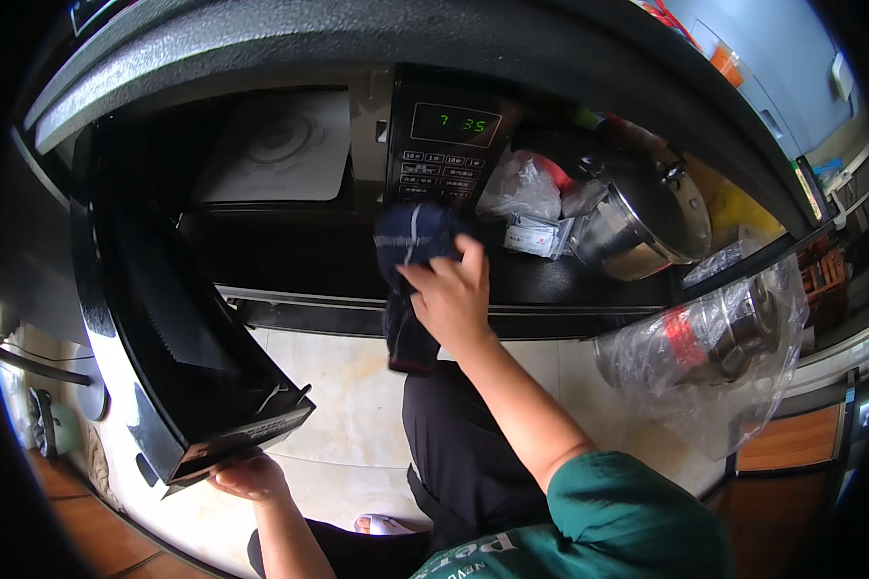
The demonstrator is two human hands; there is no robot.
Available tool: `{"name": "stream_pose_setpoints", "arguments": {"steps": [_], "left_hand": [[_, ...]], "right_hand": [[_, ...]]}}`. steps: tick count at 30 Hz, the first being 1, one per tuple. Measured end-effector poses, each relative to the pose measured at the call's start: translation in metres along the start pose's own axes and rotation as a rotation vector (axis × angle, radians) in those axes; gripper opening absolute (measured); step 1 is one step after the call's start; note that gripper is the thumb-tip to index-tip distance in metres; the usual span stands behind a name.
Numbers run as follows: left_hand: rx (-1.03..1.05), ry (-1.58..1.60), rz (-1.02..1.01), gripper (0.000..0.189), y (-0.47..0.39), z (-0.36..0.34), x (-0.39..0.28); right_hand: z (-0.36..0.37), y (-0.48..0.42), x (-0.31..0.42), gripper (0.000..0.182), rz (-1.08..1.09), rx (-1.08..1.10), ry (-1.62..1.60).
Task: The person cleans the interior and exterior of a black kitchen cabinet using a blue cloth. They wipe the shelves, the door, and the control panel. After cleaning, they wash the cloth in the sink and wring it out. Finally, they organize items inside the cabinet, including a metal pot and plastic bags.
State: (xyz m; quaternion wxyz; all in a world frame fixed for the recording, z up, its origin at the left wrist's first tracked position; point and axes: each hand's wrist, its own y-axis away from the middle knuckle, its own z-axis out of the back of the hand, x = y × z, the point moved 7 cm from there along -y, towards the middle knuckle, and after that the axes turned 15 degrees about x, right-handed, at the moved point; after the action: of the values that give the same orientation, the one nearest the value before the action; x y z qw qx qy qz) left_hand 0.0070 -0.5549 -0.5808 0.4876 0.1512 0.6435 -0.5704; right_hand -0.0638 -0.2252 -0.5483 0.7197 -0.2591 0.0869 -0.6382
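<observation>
My right hand (452,293) holds a dark navy cloth (420,231) with light seams, somewhat blurred. The cloth is at the lower part of the microwave's control panel (445,145), and its loose end hangs below the shelf edge. On the panel a green display is lit. The microwave door (188,347) stands wide open on the left. My left hand (250,475) grips the near edge of this black door from below, its fingers partly hidden. Inside the cavity, a pale flat floor plate (275,148) with a ring pattern shows.
Right of the microwave, a stainless steel pot (641,221), plastic bags (521,188) and small packets (536,235) sit on the black shelf (572,282). A bag-wrapped metal pot (724,333) stands lower right. A black ledge (442,32) overhangs the microwave; a blue bin (760,65) is top right.
</observation>
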Motion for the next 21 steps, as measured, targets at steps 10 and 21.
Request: {"name": "stream_pose_setpoints", "arguments": {"steps": [10,21], "left_hand": [[0.048,-0.001,-0.008,0.083,-0.001,-0.002,0.006],[0.138,0.056,-0.108,0.073,0.012,-0.019,-0.005]], "right_hand": [[0.146,-0.024,0.003,0.039,0.256,-0.476,-0.018],[0.16,-0.176,-0.056,0.043,0.178,-0.104,0.113]]}}
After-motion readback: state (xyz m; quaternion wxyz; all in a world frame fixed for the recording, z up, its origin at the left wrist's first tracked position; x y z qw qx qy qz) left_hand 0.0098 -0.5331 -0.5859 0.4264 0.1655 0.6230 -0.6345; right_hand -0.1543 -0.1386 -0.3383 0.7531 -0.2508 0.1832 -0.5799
